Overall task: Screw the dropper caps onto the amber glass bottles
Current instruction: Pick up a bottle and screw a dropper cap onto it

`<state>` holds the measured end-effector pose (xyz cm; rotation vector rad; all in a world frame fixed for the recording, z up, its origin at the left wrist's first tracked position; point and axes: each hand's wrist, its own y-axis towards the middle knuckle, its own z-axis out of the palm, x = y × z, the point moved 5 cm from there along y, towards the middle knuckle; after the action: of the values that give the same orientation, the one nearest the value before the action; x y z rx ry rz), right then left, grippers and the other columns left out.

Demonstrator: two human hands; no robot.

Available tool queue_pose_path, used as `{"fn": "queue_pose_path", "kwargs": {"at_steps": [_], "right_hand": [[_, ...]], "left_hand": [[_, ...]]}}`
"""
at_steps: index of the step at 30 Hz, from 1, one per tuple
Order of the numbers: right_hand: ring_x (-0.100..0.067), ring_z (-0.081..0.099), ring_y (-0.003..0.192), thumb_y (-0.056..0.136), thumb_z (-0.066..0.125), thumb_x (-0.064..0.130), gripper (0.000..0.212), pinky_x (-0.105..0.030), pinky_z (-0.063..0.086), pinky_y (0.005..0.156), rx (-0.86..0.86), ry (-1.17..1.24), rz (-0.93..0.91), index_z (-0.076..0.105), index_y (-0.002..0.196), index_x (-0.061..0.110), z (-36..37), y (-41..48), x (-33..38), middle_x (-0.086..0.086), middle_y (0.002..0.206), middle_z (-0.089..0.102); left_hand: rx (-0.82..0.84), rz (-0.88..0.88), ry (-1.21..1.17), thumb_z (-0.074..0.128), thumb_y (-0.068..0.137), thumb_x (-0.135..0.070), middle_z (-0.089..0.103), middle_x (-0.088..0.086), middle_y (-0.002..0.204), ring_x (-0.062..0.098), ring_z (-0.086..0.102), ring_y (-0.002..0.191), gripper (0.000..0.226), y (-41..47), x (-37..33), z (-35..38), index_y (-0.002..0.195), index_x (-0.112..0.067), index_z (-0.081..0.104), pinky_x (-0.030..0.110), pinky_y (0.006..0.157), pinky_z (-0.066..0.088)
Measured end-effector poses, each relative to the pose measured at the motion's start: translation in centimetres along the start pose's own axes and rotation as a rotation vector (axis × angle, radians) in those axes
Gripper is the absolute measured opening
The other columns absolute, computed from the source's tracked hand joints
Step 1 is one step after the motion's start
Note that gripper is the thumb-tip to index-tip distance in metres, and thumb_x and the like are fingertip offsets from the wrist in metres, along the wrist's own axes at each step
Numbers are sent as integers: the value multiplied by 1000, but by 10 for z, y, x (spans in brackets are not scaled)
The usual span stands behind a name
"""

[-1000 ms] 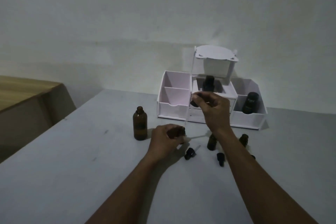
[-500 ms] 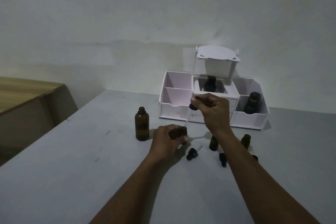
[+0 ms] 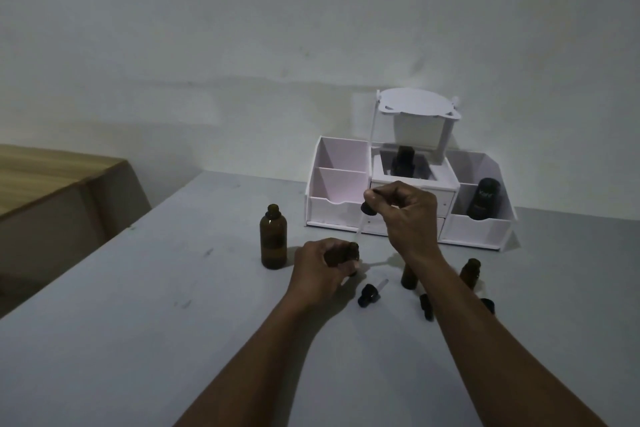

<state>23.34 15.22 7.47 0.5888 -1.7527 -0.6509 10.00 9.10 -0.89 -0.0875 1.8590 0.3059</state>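
Bottle (image 3: 353, 249) mostly hidden, left hand (image 3: 320, 267) gripping

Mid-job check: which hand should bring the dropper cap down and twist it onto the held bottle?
Right. The right hand pinches the dropper cap, its pipette angled down toward the mouth of the small amber bottle. The left hand grips that bottle, so it should just steady it.
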Motion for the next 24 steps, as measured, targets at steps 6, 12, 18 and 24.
{"fn": "queue_pose_path", "kwargs": {"at_steps": [6,12,18,24], "right_hand": [[1,70,68,84,74,19,3,-5,50,69,-4,42,10,75,87,18,0,-1,1,9,73,72],[-3,71,69,84,75,21,5,-10,54,70,-9,71,2,73,88,22,-3,0,4,8,75,73],[-2,71,73,87,72,18,5,-15,56,70,-58,125,4,71,92,20,-8,3,14,9,80,72],[-3,72,79,88,71,12,11,-14,56,71,-156,235,-29,70,98,16,-15,8,41,7,86,72]], "left_hand": [[-1,-22,-3,79,83,-14,62,-21,91,2,60,82,23,-1,2,1,96,-30,68,4,55,41],[-18,-9,11,80,82,-15,67,-16,96,9,65,88,25,-2,1,-1,91,-34,65,3,52,43],[-9,-18,23,83,78,-21,61,-16,106,7,59,95,42,-5,1,-5,113,-29,63,6,62,43],[-34,47,79,78,83,-31,67,-13,116,-3,64,99,34,-18,-1,-41,115,-32,66,12,76,51]]}}
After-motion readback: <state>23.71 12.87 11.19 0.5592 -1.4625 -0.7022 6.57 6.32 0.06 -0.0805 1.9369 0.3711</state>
